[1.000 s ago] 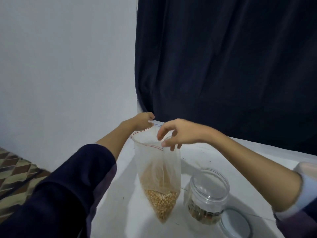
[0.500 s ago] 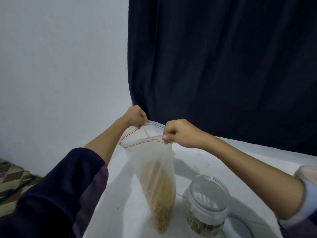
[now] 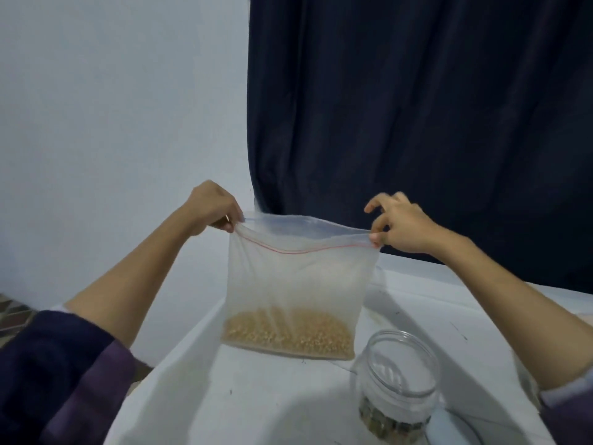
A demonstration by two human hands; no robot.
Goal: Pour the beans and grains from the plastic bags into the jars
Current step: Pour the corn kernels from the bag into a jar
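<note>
While we look down past our forearms, nearest sits a clear round plastic jar [image 3: 399, 377], lid off, dark beans at its bottom, on a white table [image 3: 256, 399]. Jar lies below & right of the bag, nearer our right hand [image 3: 402, 228]. Beyond, a clear zip-top plastic bag [image 3: 300, 284] hangs w/ its long edge level, tan grains pooled low. Left hand [image 3: 213, 207] pinches one top corner, right pinches the other.
</note>
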